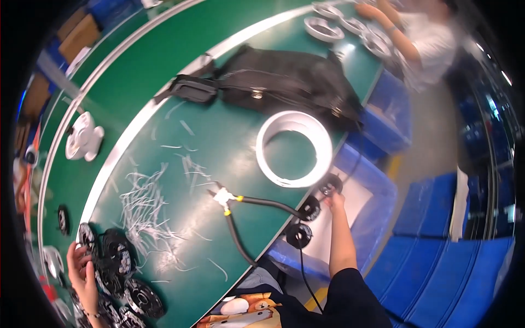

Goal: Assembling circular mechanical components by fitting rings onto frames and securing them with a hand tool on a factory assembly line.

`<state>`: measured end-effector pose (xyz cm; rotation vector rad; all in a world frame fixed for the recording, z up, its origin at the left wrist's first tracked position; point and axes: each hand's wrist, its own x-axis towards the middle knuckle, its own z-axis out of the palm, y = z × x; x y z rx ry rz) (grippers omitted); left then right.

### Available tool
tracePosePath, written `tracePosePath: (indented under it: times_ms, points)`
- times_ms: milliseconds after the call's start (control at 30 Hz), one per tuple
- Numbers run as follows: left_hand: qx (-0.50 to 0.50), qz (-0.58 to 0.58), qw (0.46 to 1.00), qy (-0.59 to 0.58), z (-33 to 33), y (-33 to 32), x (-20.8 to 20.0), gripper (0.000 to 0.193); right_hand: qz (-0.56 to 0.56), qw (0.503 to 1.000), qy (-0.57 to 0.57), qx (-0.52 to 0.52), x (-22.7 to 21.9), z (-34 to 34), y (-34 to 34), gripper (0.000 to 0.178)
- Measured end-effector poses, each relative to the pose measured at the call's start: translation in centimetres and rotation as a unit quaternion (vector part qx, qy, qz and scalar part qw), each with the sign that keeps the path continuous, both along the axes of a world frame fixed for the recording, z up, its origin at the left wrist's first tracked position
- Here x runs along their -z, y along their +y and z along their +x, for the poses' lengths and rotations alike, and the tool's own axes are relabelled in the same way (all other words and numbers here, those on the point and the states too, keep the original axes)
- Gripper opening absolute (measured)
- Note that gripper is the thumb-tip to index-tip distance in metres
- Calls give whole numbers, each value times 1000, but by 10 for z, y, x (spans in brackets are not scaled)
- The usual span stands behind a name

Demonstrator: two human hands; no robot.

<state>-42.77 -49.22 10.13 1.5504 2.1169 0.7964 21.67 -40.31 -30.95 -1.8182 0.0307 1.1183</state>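
Note:
On the left, my left hand point(82, 279) is at a heap of black round parts point(143, 298) with pale marks. Its fingers are apart and bent, touching or close beside an upright black ring-like part point(86, 236). My right hand point(336, 201) reaches over the table's right edge, its fingers closed on a black disc point(329, 185). Two more black discs, one of them a black disc point(299, 235) with a dark cable below it, hang or lie along that edge. Cutting pliers point(223, 198) with black handles and yellow collars lie on the table between my hands.
Cut white strips point(145, 205) litter the green table. A large white ring point(262, 150) and a black bag point(273, 82) lie farther off. Blue bins point(383, 205) stand along the right side. At the far right another person point(429, 46) handles white rings point(324, 30). A white part point(85, 136) sits left.

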Motion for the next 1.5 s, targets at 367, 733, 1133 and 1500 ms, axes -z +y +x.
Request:
tracePosePath:
  times_ms: [367,733,1133,1500]
  points:
    - [232,-87,956,154,24,10,35,70,-95,951,-278,-100,77,86,-13,42]
    - [288,-30,927,238,28,25,26,60,217,828,-515,51,-119,11,-49,50]
    - [301,40,923,235,56,-2,-16,39,558,725,-404,1,-329,-109,-96,33]
    - [675,262,642,252,296,12,-35,33,445,860,98,-229,-351,-184,-130,46]
